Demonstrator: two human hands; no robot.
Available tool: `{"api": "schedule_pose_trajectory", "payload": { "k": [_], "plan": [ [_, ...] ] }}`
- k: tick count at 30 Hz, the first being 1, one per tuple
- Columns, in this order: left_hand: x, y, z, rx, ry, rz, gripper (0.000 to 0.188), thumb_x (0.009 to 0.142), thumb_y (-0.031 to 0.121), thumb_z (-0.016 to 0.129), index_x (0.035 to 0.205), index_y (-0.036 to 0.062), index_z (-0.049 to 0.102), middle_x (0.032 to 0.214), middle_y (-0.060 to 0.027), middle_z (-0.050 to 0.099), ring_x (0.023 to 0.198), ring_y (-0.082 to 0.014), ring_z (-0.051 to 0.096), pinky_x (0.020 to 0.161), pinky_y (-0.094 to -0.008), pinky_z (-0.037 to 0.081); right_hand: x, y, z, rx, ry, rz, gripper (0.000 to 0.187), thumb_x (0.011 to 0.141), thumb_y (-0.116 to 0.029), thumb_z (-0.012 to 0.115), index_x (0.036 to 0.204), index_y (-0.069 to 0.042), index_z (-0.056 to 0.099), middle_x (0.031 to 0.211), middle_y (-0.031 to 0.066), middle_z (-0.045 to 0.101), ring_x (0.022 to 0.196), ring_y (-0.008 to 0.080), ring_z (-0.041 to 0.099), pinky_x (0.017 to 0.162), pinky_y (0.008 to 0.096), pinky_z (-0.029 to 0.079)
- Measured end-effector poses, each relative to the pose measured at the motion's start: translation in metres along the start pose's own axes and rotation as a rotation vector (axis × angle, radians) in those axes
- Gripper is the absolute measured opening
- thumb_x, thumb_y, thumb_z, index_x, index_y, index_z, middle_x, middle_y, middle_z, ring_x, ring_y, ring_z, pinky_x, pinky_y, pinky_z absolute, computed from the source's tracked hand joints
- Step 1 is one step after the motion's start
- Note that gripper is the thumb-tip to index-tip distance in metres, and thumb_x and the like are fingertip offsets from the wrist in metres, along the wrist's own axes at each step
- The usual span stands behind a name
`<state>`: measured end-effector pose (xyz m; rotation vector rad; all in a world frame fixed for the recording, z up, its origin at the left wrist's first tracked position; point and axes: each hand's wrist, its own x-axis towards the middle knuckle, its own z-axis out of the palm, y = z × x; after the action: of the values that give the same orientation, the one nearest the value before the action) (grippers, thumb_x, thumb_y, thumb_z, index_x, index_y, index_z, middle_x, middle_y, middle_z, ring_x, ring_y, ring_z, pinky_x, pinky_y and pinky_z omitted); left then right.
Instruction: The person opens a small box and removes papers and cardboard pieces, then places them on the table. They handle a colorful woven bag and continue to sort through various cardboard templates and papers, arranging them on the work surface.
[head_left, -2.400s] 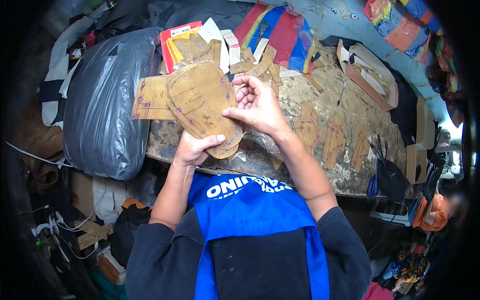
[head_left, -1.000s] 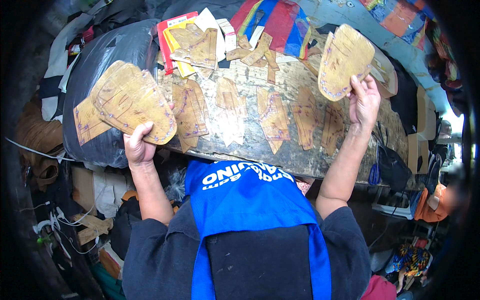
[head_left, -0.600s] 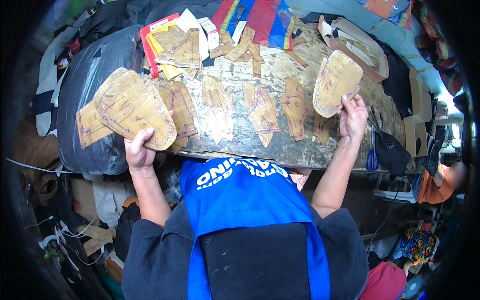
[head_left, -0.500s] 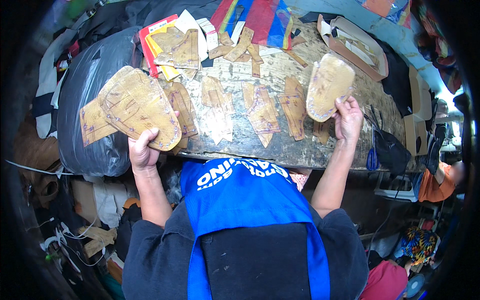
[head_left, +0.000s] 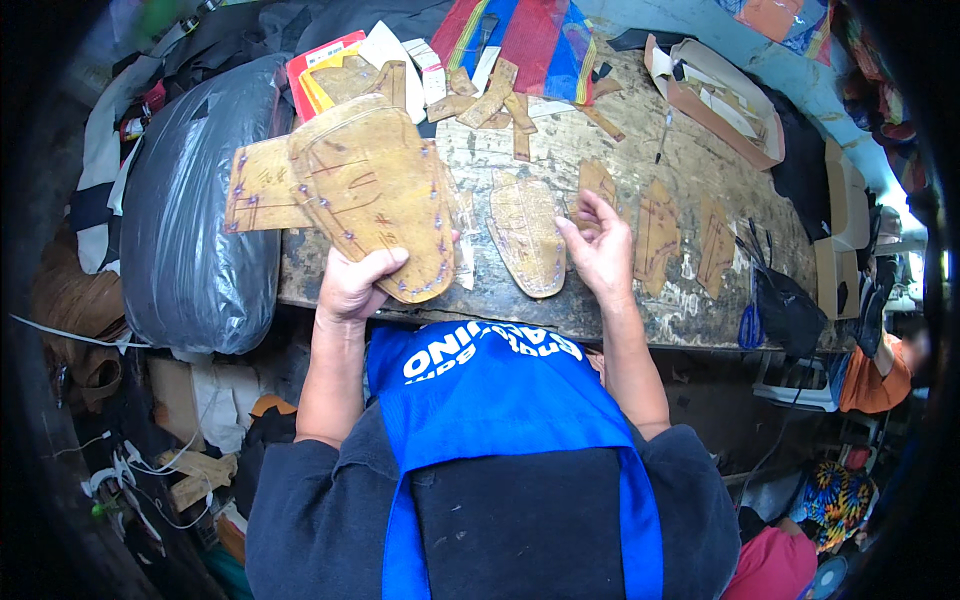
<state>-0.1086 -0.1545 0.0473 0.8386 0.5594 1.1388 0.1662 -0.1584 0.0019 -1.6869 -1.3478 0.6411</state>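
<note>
My left hand (head_left: 352, 282) grips a stack of tan pattern pieces (head_left: 372, 190) by its lower end, thumb on top. The pieces carry drawn lines and purple marks, and one sticks out sideways to the left. On the worn wooden table, a single rounded pattern piece (head_left: 528, 235) lies flat. Right beside its edge is my right hand (head_left: 602, 250), fingers apart and holding nothing. More cut pattern pieces lie to its right, among them an angular one (head_left: 656, 235) and a narrower one (head_left: 714, 245).
A bulky dark plastic-wrapped bundle (head_left: 205, 205) stands at the left. Offcuts (head_left: 490, 95), red and yellow packets (head_left: 315, 80) and a striped cloth (head_left: 520, 45) lie along the back. An open cardboard box (head_left: 715, 105) is at back right. A person in orange (head_left: 872, 382) is at far right.
The rounded piece from my right hand now lies on the table, and that hand has opened and moved left. My left hand has brought its stack rightward, over the table.
</note>
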Motion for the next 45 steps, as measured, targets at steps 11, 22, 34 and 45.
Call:
{"api": "schedule_pose_trajectory", "payload": {
  "k": [11,22,34,45],
  "plan": [
    [0.001,-0.021,0.006,-0.019,-0.001,-0.081,0.066,0.069,-0.005,0.069,0.128,-0.0006,0.040,0.121,-0.0136,0.053,0.109,-0.0245,0.054,0.092,-0.0375,0.046,-0.006,-0.089,0.036,0.572,-0.416,-0.091,0.047,0.067,-0.007,0.079,0.107,0.004,0.057,0.089,0.0021,0.059,0.072,0.0036,0.055,0.064,0.0162,0.048],
    [-0.018,0.007,-0.024,0.041,0.168,0.047,0.059,0.071,-0.005,0.060,0.126,-0.0043,0.040,0.116,-0.0171,0.056,0.105,-0.0280,0.057,0.090,-0.0393,0.047,0.019,-0.044,0.064,0.943,-0.264,0.117,0.040,0.077,0.005,0.064,0.110,0.005,0.041,0.096,0.0189,0.064,0.084,0.0204,0.065,0.074,0.0305,0.055],
    [-0.018,0.003,-0.033,-0.100,0.098,0.119,0.063,0.083,0.024,0.064,0.133,-0.0003,0.033,0.129,-0.0150,0.047,0.117,-0.0260,0.048,0.099,-0.0410,0.040,-0.011,-0.064,0.078,-0.065,-0.264,-0.184,0.058,0.081,-0.017,0.066,0.125,0.012,0.040,0.097,0.0168,0.063,0.082,0.0158,0.063,0.069,0.0262,0.049],
    [-0.031,0.007,-0.033,-0.042,0.263,0.116,0.056,0.080,0.004,0.050,0.132,-0.0048,0.030,0.127,-0.0201,0.047,0.114,-0.0322,0.051,0.095,-0.0449,0.044,-0.002,-0.075,0.091,0.770,-0.462,0.082,0.024,0.079,-0.006,0.067,0.097,0.003,0.053,0.071,0.0018,0.058,0.055,0.0037,0.051,0.045,0.0161,0.041]
  ]
}}
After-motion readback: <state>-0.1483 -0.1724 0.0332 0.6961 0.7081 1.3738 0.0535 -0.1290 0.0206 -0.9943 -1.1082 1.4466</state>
